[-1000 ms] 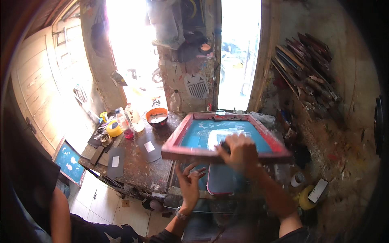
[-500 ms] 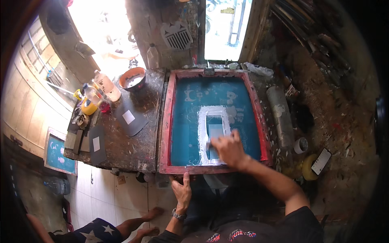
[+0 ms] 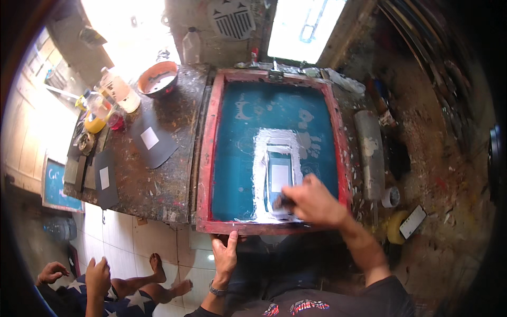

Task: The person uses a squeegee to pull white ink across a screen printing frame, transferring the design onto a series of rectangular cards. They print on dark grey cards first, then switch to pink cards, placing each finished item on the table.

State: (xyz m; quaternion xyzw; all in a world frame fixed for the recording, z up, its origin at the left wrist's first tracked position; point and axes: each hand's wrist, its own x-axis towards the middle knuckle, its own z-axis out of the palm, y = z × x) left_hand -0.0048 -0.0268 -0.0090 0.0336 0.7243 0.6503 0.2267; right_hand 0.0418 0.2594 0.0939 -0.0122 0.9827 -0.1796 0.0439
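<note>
A printing screen with a red wooden frame (image 3: 207,153) and teal mesh (image 3: 240,158) lies flat on the stained worktable (image 3: 169,179). A white-inked patch (image 3: 261,158) surrounds a dark rectangle at the middle of the mesh. My right hand (image 3: 311,201) is closed on a small squeegee (image 3: 282,203) at the near end of that patch. My left hand (image 3: 226,253) presses against the near edge of the frame, fingers spread.
An orange bowl (image 3: 157,78), bottles and jars (image 3: 108,100) stand at the table's far left. Dark cut pieces with white rectangles (image 3: 152,140) lie left of the screen. A grey roll (image 3: 369,153), tape (image 3: 391,196) and clutter sit right. A seated person's hands (image 3: 97,272) and feet are lower left.
The screen, raised a second ago, now lies flat. My right hand has drawn the squeegee toward me down the white patch. My left hand stays at the frame's near edge.
</note>
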